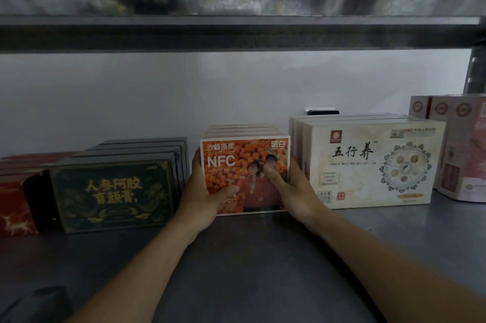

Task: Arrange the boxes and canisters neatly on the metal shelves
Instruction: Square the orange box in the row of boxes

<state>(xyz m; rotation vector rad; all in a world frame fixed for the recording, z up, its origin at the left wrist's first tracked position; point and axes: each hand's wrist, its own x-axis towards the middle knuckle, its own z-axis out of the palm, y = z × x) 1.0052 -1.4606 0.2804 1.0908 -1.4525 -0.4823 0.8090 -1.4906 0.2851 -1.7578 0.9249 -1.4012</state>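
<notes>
on the metal shelf (263,257) | left hand (202,191) and right hand (292,191) grip orange box (244,162) sides | thumbs on front

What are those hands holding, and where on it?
The front orange NFC box: the left hand grips its left edge, the right hand its right edge, thumbs pressed on its front.

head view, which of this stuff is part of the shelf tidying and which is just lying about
Job: orange box, gripped by left hand and right hand; black boxes; red boxes; cream boxes; pink boxes; metal shelf.
Lying about: small black item by the back wall; dark shape at bottom left, too dim to identify.
</notes>
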